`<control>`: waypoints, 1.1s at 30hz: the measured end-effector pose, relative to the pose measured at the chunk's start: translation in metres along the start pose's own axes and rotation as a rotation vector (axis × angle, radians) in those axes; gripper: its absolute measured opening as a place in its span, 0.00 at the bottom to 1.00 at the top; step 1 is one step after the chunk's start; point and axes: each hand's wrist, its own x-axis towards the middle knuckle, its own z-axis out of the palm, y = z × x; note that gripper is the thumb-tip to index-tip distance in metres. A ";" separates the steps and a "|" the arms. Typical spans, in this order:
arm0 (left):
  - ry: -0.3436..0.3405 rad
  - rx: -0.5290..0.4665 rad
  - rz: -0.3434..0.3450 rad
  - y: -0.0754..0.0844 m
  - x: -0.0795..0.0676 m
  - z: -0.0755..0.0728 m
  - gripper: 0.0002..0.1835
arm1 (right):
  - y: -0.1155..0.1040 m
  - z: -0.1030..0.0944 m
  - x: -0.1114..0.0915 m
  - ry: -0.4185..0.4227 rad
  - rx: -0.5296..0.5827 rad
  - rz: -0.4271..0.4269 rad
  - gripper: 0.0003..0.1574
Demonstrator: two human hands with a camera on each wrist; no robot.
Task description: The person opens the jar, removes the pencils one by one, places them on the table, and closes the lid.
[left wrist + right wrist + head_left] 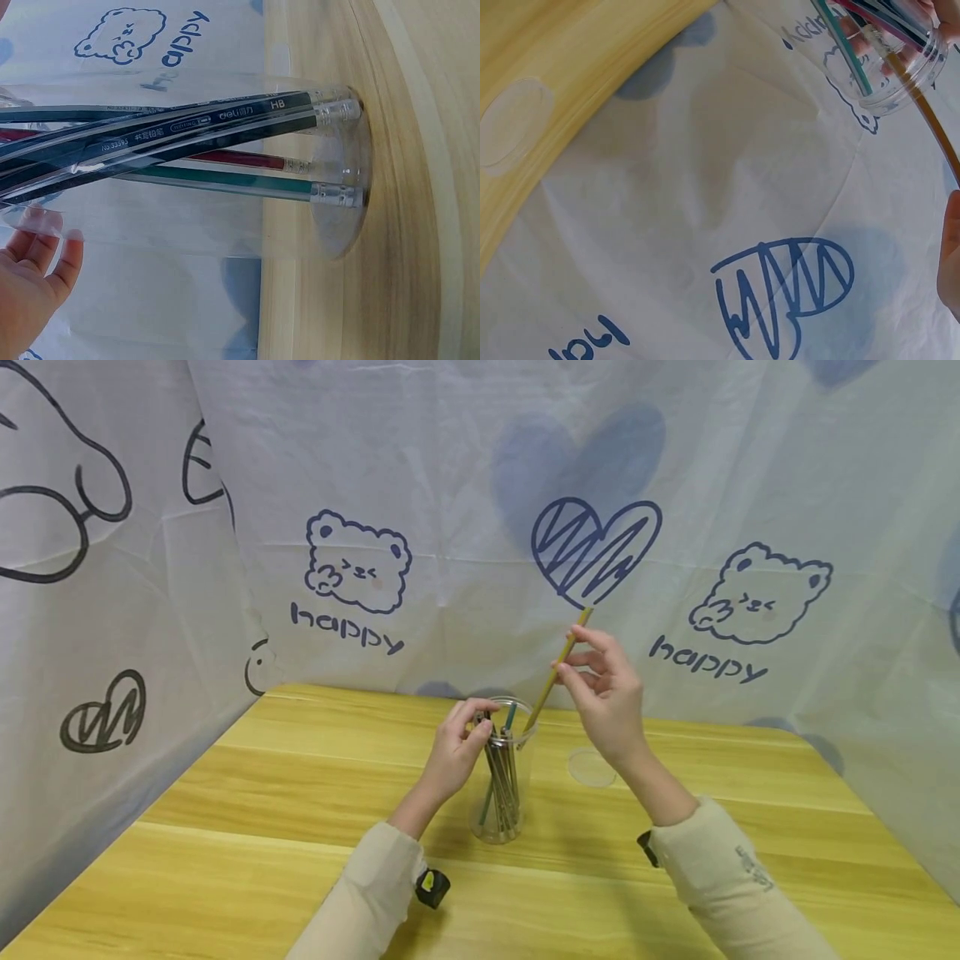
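Note:
My right hand [611,697] pinches a yellow pencil [551,683] near its upper part. The pencil slants down to the right side of the rim of a clear plastic jar [528,777], and its metal-banded lower end sits inside the mouth in the right wrist view. My left hand [456,747] grips the jar at its top left, with fingers over the rim. Several pencils lean inside: dark ones [225,120], a red one [240,160] and a green one [255,184], their eraser ends on the jar's bottom. The jar stands upright.
A clear round lid [592,768] lies flat on the wooden table [262,827], right of the jar. White cloth [450,468] with drawn hearts and bears hangs behind the table's far edge.

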 end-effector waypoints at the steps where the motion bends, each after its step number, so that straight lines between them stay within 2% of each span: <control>1: -0.001 -0.003 0.000 0.000 0.000 0.000 0.16 | 0.000 0.000 0.000 0.012 0.001 -0.003 0.25; 7: 0.006 -0.010 0.002 0.001 0.000 0.000 0.17 | -0.004 -0.003 0.006 0.103 -0.018 -0.025 0.25; 14: -0.002 -0.015 -0.029 0.041 -0.001 -0.006 0.14 | -0.005 -0.009 0.012 0.214 -0.005 -0.005 0.24; 18: -0.007 -0.013 -0.030 0.042 0.000 -0.006 0.14 | -0.006 -0.012 0.014 0.246 0.002 0.007 0.25; 26: -0.011 -0.012 -0.034 0.041 0.000 -0.006 0.14 | -0.006 -0.017 0.013 0.247 0.016 0.052 0.26; 33: -0.011 -0.011 -0.028 0.041 0.001 -0.006 0.13 | 0.003 -0.018 0.002 0.187 -0.017 0.140 0.27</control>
